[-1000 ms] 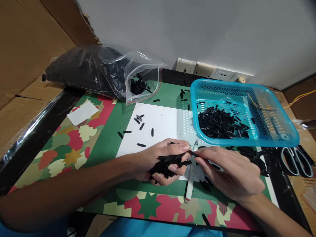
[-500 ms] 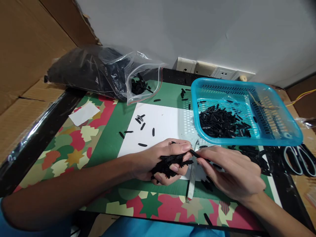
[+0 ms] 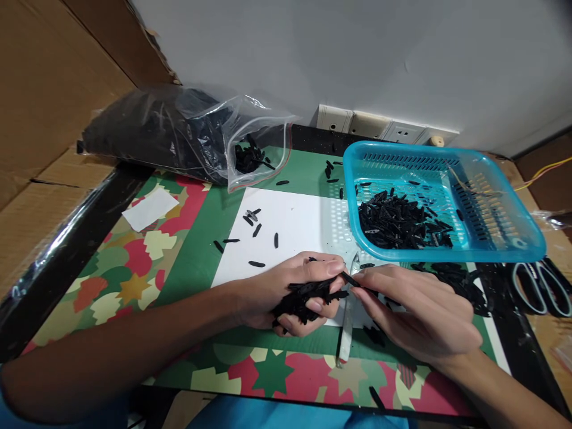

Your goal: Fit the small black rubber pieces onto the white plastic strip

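A handful of small black pieces fills my left hand, whose fingers curl round them. Between the thumb and forefinger of my right hand, one slim black piece is pinched, its far end at my left thumb and forefinger. Under the gap between the hands lies a pale, narrow tool with a pointed tip, on the white sheet. Several loose black pieces lie on that sheet. Behind my right hand, a blue basket holds a heap of similar pieces.
A clear zip bag full of black pieces lies at the back left, its mouth open. Scissors rest at the right edge beside a dark pile. A small white paper is on the patterned left side. Sockets line the wall.
The view has shifted very slightly. Both hands keep nearly the same pose, with the pinched piece still at my left fingertips.
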